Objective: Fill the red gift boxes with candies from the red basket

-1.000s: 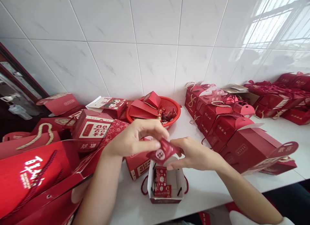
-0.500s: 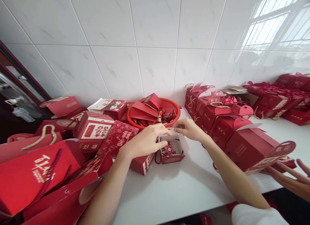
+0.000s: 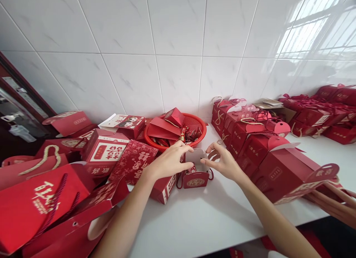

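A small red gift box with a gold emblem stands on the table before me, its top open and its front and back flaps raised. Small red wrapped packets lie inside it. My left hand is at the box's upper left, thumb and fingers bent about its flaps. At the upper right, my right hand curls its thumb and fingers about the flaps there. Dark red cord handles hang at both sides of the box. The exact finger contacts are partly hidden.
Behind the box, a red plastic basket holds wrapped sweets and red cartons. Red boxes and bags crowd the left. A row of closed gift boxes runs along the right. Another person's hand touches the nearest one.
The box has turned so its emblem faces me, and its front flap now stands up. My right hand has moved to its right side. The other person's hand has moved under the right-hand box.
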Available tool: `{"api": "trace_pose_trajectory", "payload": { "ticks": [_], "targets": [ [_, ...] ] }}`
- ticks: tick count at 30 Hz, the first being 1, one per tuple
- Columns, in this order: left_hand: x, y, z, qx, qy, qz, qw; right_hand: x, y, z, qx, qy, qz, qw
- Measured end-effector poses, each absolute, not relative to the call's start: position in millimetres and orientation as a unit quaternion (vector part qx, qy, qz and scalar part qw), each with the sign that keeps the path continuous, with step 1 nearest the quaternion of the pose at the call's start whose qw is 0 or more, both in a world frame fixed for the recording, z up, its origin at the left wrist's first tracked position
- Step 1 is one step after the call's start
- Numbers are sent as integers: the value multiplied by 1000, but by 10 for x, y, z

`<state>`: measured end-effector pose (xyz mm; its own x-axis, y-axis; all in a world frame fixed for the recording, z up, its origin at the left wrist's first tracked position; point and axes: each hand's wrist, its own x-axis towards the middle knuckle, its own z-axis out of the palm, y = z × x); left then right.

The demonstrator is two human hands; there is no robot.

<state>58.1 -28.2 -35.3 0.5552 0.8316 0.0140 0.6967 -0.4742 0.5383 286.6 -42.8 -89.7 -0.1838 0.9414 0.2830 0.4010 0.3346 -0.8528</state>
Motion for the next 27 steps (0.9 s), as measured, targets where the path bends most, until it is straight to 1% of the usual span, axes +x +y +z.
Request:
{"api": "trace_pose_trajectory", "payload": {
  "ticks": [3,6,8,11,13,17,19,21,24,25,27],
  "targets": [
    [680,-301,-393,859,407,148,274,2793,-446,-947,-450,-722,307,427],
    [708,-290,-396,859,345,163,342,2779,-477,-976,-411,-765,298,397],
    [688,-279,-366,843,351,188,362,2809,-497,-990,-392,-784,299,376],
    [646,-271,-322,841,400,221,290,2867,-512,-1017,-401,-784,305,363],
    [639,-263,-330,851,415,204,248,2897,-503,-1046,-417,-771,302,375],
    [688,-222,-440,859,424,165,234,2957,-434,-1142,-456,-730,298,411],
    [721,-199,-497,861,433,158,216,2996,-385,-1197,-480,-714,326,391],
    [744,-187,-534,862,439,144,206,3026,-339,-1241,-487,-703,380,353],
    [759,-207,-554,852,461,135,211,3031,-292,-1280,-448,-694,469,311],
    [761,-223,-554,845,474,132,211,3025,-283,-1287,-439,-693,482,307],
    [766,-258,-550,831,505,115,203,3013,-274,-1293,-454,-691,469,310]
  ]
}}
